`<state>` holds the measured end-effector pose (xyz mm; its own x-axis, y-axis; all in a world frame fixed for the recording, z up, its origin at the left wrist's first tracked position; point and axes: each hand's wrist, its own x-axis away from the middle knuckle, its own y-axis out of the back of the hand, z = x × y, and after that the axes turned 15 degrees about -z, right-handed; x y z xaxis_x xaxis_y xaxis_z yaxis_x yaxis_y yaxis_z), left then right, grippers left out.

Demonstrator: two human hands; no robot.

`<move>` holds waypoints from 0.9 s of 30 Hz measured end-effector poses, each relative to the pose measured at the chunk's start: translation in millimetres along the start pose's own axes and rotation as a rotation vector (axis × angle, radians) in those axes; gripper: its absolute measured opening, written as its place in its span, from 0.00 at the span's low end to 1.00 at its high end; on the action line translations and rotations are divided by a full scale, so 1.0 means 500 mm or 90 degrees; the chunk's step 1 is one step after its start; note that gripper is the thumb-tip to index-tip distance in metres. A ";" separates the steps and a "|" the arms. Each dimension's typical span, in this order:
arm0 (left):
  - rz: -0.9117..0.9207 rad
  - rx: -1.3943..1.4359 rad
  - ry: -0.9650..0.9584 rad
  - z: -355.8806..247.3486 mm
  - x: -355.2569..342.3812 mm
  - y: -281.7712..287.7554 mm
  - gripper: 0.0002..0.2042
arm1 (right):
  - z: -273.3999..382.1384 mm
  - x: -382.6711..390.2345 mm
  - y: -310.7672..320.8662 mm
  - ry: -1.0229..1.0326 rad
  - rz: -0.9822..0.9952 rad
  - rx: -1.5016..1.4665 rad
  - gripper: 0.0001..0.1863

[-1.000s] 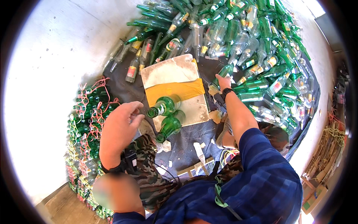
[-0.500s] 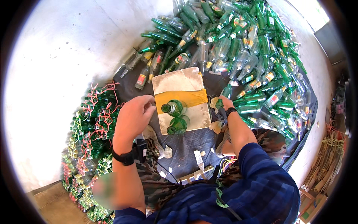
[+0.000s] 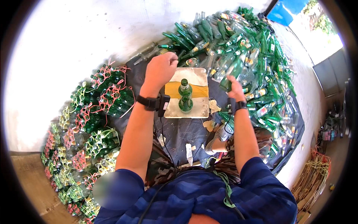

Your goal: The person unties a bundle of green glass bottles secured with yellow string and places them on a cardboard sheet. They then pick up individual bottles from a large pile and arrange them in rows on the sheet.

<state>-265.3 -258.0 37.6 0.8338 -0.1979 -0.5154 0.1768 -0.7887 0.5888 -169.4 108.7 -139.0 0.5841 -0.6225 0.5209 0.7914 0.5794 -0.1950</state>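
Observation:
A green glass bottle (image 3: 235, 71) is in my right hand (image 3: 235, 90), raised and tilted over the near side of the bottle pile. My fingers wrap round its lower part. My left hand (image 3: 162, 70) hovers just beyond the upper left of a pale worn board (image 3: 175, 109), fingers curled. Whatever those fingers may hold is hidden. On this board, by a wide yellow band (image 3: 172, 89), stand two green bottles: a farther one (image 3: 185, 89) and a nearer one (image 3: 185, 103), close together.
A large heap of loose green and clear bottles (image 3: 261, 71) spreads from the far side round to the right. Bundles of bottles tied with pink and yellow cord (image 3: 108, 93) stack along the left. Torn paper scraps (image 3: 190, 154) lie on dark sheeting (image 3: 175, 130).
My right hand has lifted a green bottle from beside the board up over the pile. My left hand has moved farther forward. The whole view has shifted, showing more of the left stack.

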 end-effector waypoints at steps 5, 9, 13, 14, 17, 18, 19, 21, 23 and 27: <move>-0.075 0.092 -0.030 0.005 0.001 -0.004 0.08 | 0.223 0.180 -0.078 0.335 0.222 0.157 0.22; -0.048 0.063 0.006 -0.013 0.000 -0.005 0.08 | 0.236 0.348 -0.134 0.357 0.287 0.169 0.26; -0.083 0.151 0.021 -0.017 0.000 -0.006 0.09 | 0.198 0.376 -0.147 0.507 0.186 0.356 0.28; -0.075 0.154 0.027 -0.020 -0.001 -0.003 0.09 | 0.210 0.395 -0.154 0.524 0.173 0.433 0.28; -0.092 0.132 0.055 -0.015 -0.008 -0.003 0.09 | 0.275 0.408 -0.117 0.633 0.146 0.535 0.33; -0.094 0.132 0.065 -0.014 -0.008 -0.001 0.09 | 0.299 0.415 -0.094 0.642 0.137 0.536 0.35; -0.096 0.135 0.074 -0.018 -0.011 0.002 0.09 | 0.324 0.419 -0.063 0.607 0.136 0.512 0.37; -0.100 0.133 0.084 -0.018 -0.013 0.000 0.09 | 0.361 0.419 0.004 0.570 0.118 0.480 0.39; -0.098 0.137 0.078 -0.019 -0.016 -0.004 0.09 | 0.385 0.419 0.065 0.561 0.078 0.463 0.39; -0.095 0.179 0.068 -0.025 -0.013 -0.013 0.09 | 0.365 0.404 0.082 0.541 0.110 0.395 0.40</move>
<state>-265.2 -244.2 45.1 0.8623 -0.0170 -0.5061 0.1631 -0.9368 0.3095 -51.9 102.5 109.9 0.8038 -0.5297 -0.2707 0.5949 0.7125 0.3720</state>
